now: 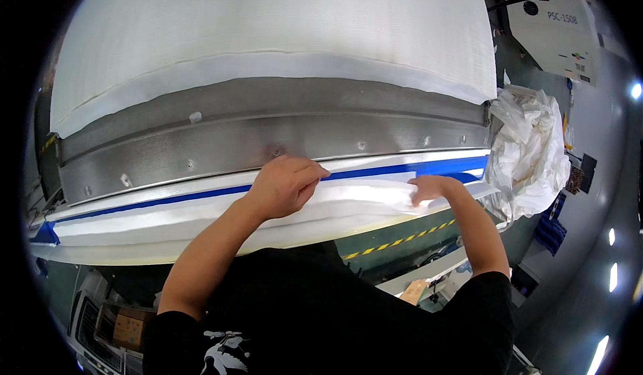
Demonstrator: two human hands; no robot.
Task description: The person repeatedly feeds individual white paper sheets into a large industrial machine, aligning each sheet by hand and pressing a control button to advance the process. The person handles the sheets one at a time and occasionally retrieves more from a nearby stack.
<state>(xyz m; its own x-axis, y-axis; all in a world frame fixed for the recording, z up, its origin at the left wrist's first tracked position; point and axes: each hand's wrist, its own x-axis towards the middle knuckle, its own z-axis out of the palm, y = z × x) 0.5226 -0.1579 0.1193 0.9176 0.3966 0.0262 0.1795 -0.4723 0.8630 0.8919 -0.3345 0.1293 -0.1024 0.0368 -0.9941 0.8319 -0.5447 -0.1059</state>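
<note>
A long white sheet of thin material (154, 219) lies along the near side of the machine, below a blue strip (375, 171). My left hand (284, 186) is over the blue strip and the sheet's upper edge, left of the middle. Its thumb and fingers are pinched together, and whatever is between them is too small to tell. Farther right, my right hand (431, 190) has its fingers closed on the white sheet, which folds and creases beside it. Parts of these fingers are hidden by the sheet.
A grey metal bar with several bolt marks (308, 137) runs across, beyond the strip. Behind it, white fabric (281, 20) covers a wide surface. Crumpled white plastic (529, 154) is heaped at the right. Yellow-black tape (395, 241) marks the green floor. A cardboard box (128, 329) sits lower left.
</note>
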